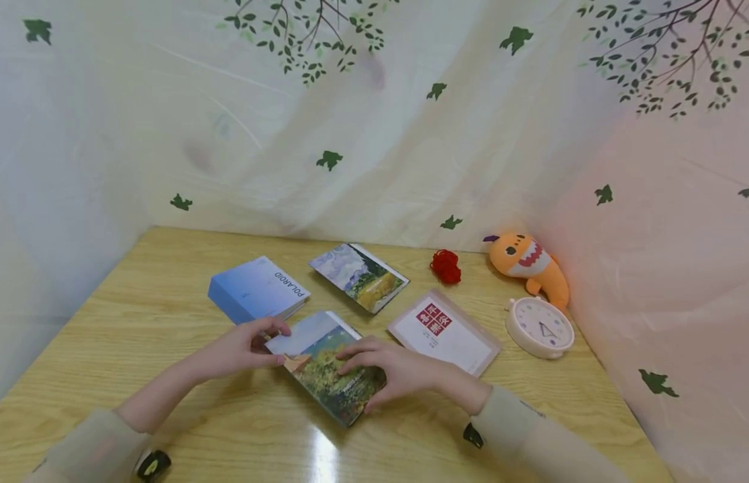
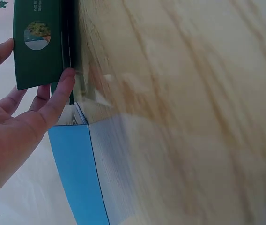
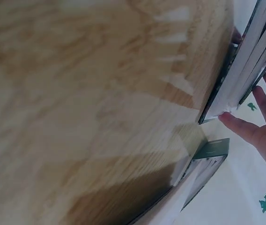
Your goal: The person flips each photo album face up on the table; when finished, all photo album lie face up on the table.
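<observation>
A book with a garden painting on its cover (image 1: 326, 376) lies at the front, between both hands. My left hand (image 1: 244, 349) grips its left end. In the left wrist view, the thumb and fingers sit about the book's dark green spine (image 2: 41, 61). My right hand (image 1: 405, 369) reaches over the cover from the right, fingertips on the cover and thumb at the near edge. In the right wrist view, that thumb (image 3: 236, 126) touches the page side (image 3: 245, 65). A blue Polaroid album (image 1: 254, 288) lies just behind the left hand.
Behind are a second painted-cover book (image 1: 359, 275) and a red yarn bundle (image 1: 445, 267). To the right lie a white-fronted flat item with red characters (image 1: 453, 335), a round clock (image 1: 540, 327) and an orange plush shark (image 1: 525, 258). Fabric walls (image 1: 374, 134) enclose the wooden table (image 1: 169, 282).
</observation>
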